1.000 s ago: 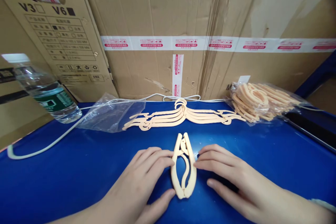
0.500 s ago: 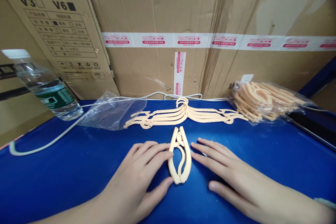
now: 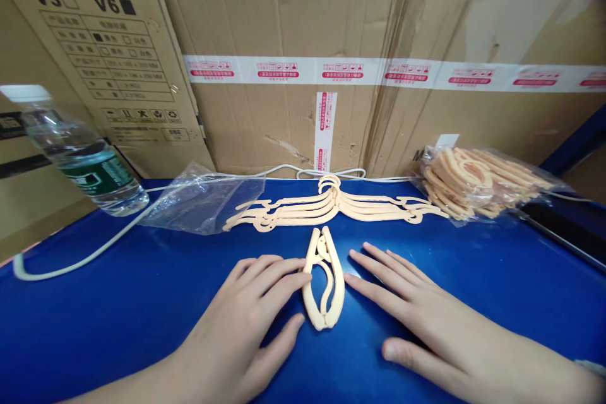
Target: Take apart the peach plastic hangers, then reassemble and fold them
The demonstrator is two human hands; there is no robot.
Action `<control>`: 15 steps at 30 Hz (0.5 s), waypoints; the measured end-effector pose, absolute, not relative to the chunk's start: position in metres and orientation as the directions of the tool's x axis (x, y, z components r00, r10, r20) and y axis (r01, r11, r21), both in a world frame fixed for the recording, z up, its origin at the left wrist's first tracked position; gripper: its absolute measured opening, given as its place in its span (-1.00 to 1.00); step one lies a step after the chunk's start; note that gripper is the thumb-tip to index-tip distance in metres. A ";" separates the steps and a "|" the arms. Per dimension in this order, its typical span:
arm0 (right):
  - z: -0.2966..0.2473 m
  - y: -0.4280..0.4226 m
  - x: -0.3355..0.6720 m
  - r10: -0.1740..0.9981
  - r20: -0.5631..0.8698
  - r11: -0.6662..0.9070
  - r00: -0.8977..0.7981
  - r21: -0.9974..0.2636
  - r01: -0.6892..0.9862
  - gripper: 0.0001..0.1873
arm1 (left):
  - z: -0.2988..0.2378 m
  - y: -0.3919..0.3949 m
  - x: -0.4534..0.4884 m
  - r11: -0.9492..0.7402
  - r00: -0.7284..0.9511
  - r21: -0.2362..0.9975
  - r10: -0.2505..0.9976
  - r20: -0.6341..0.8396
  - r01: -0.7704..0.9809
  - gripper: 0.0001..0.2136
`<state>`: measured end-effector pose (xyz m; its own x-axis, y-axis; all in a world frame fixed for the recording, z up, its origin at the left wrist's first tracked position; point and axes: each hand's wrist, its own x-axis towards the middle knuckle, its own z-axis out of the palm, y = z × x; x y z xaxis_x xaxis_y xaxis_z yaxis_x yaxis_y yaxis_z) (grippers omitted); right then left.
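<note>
A cream folding hanger (image 3: 337, 293), folded up with its arms side by side, lies flat on the blue table (image 3: 189, 290) between my hands. My left hand (image 3: 258, 312) rests with its fingers stretched out, the fingertips touching the hanger's left arm and the thumb apart from it. To the right, my right hand (image 3: 416, 303) lies with fingers spread; its index fingertip is at the hanger's right edge, and whether it touches I cannot tell. Just behind the folded hanger, several unfolded hangers (image 3: 303, 221) lie stacked with their hooks toward the boxes.
A clear bag of folded hangers (image 3: 473, 183) sits back right, beside a dark flat device (image 3: 563, 237). At left are an empty plastic bag (image 3: 189, 205), a water bottle (image 3: 89, 158) and a white cable (image 3: 80, 274). Cardboard boxes (image 3: 265, 120) stand along the back.
My left thumb has moved away from the hanger's lower end. My right hand's fingers have spread wider and its thumb has shifted slightly toward me. The folded hanger stays in place.
</note>
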<state>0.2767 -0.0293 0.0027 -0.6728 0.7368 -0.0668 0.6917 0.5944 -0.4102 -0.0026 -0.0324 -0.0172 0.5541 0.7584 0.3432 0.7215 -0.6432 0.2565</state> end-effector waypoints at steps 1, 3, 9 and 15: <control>0.003 -0.029 0.277 0.740 -0.061 0.592 -0.670 -0.414 0.691 -0.37 | -0.017 -0.032 -0.003 -0.643 0.552 0.264 0.759 0.346 0.719 -0.63; 0.002 -0.030 0.278 0.744 -0.052 0.588 -0.666 -0.421 0.690 -0.37 | -0.017 -0.032 -0.003 -0.644 0.549 0.284 0.760 0.348 0.711 -0.62; 0.001 -0.029 0.280 0.741 -0.062 0.594 -0.669 -0.404 0.695 -0.36 | -0.015 -0.030 -0.005 -0.650 0.570 0.294 0.758 0.316 0.701 -0.63; 0.003 -0.029 0.280 0.731 -0.028 0.608 -0.681 -0.425 0.670 -0.36 | -0.014 -0.028 -0.008 -0.639 0.556 0.340 0.769 0.316 0.690 -0.62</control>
<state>0.2798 -0.0286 0.0032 -0.6814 0.7314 -0.0277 0.6703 0.6083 -0.4250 -0.0076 -0.0279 -0.0136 0.5558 0.7688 0.3161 0.6904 -0.6388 0.3395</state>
